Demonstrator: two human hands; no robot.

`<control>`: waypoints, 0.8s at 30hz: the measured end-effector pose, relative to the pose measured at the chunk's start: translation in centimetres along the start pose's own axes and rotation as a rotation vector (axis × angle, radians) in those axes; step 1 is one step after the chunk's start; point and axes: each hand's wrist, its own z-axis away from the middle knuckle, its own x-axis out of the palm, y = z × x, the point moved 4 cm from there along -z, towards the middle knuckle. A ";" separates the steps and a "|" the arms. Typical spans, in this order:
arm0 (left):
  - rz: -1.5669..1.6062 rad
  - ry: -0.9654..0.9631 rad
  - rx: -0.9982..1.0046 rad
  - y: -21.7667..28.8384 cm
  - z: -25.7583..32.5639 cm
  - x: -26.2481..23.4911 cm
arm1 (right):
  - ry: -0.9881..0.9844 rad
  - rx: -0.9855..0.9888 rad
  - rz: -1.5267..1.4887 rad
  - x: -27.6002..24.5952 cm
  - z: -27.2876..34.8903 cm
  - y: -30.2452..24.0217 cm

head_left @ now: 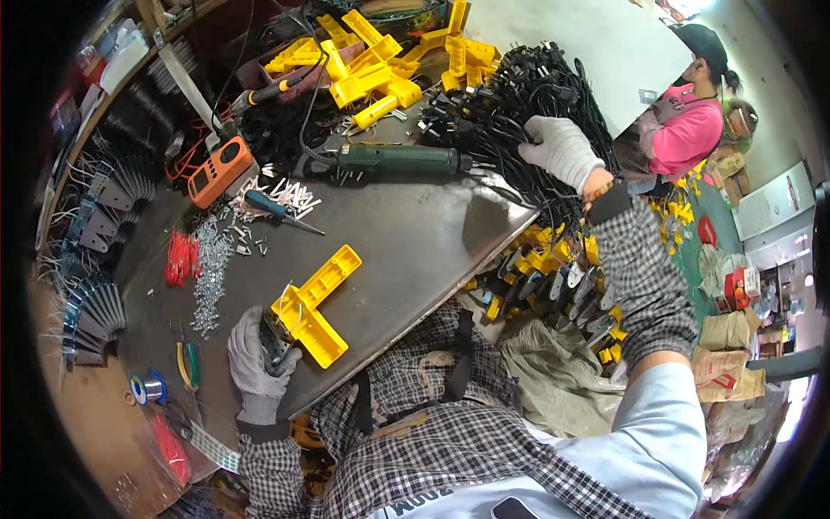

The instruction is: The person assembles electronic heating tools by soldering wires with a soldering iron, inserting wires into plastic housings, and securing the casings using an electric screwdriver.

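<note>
My left hand [258, 356] clamps a yellow plastic housing [314, 304] at the near table [415, 242] edge; my right hand [562, 151] grips the black cord bundle [519, 95] far right.

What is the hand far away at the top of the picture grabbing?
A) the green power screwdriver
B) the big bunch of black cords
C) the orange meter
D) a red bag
B: the gloved right hand is sunk into the bundle of black cords, while the green power screwdriver lies untouched on the table.
</note>
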 end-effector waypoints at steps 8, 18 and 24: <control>-0.044 -0.007 0.014 0.5 -0.7 0.2 | 0.046 -0.110 0.473 0.2 -3.1 1.1; -0.052 0.011 -0.010 0.8 -0.4 0.3 | -0.056 -0.010 -0.313 4.3 -3.2 -1.0; 0.079 0.195 0.101 2.0 -1.2 -1.1 | -0.129 -0.048 -1.098 -1.0 -4.3 -1.8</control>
